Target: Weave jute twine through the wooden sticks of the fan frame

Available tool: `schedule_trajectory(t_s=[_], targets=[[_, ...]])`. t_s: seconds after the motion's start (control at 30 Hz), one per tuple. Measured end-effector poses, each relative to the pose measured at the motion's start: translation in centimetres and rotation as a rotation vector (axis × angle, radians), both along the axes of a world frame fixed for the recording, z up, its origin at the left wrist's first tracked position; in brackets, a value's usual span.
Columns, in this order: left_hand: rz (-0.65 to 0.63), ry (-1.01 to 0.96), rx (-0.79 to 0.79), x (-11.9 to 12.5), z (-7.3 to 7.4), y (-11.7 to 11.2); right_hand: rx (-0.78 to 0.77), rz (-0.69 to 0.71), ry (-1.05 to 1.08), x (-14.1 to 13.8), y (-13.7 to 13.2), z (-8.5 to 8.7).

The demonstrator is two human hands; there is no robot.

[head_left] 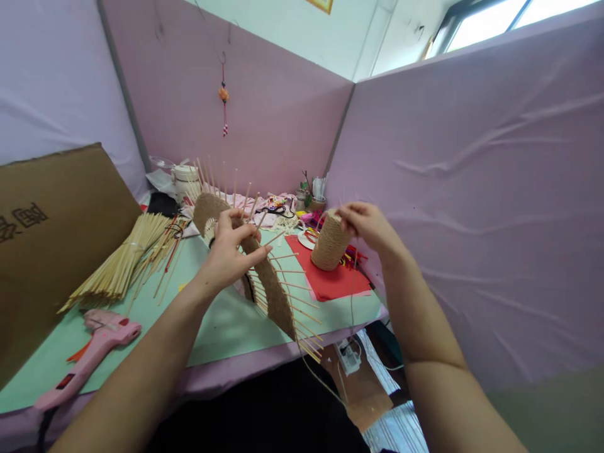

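Note:
My left hand (229,251) grips the upper edge of a brown ring-shaped frame (275,290) with thin wooden sticks (302,294) standing out all round it. The frame is tilted on its edge at the table's front. Raised to the right, my right hand (361,221) pinches a thin twine (353,283), which hangs down past the table edge. A strand of it also runs along the frame's rim and loops below. Just left of my right hand stands a spool of twine (330,242), slightly tilted in view, on a red sheet (325,283).
A pink glue gun (94,355) lies at the front left, near a bundle of sticks (123,261) and a cardboard box (56,239). Craft scraps (283,211) and a small potted plant (309,196) line the back. A power strip (348,357) sits below the table edge.

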State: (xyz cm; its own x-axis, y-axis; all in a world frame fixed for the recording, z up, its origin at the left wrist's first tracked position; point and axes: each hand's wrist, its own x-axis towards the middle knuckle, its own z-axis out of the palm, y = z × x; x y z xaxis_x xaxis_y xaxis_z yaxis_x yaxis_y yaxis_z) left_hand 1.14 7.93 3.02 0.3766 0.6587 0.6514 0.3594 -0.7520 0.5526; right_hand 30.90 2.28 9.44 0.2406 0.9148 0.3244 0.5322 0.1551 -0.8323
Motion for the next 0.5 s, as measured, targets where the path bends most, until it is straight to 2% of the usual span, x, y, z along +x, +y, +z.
schedule_trajectory(t_s=[0.07, 0.13, 0.23, 0.3, 0.37, 0.4, 0.5], targets=[[0.002, 0.006, 0.003, -0.1, 0.0, 0.0, 0.068, -0.067, 0.39, 1.1, 4.0, 1.7], [0.007, 0.011, 0.007, -0.1, 0.0, 0.0, 0.189, -0.134, 0.682, 3.0, 7.1, 3.2], [0.014, 0.014, 0.008, -0.2, 0.0, 0.1, 0.373, -0.334, 0.894, 6.0, 8.3, 5.1], [0.02, 0.016, 0.005, -0.1, 0.0, 0.1, 0.545, -0.438, 0.861, 7.4, 6.8, 6.4], [0.02, 0.015, 0.005, -0.1, -0.1, 0.1, 0.737, -0.487, 0.716, 7.8, 3.7, 7.8], [0.019, 0.013, 0.007, 0.0, -0.1, 0.1, 0.818, -0.526, 0.637, 7.7, 1.8, 8.4], [0.013, 0.008, 0.012, 0.1, -0.1, 0.2, 0.994, -0.505, 0.354, 6.5, -5.9, 9.5]])
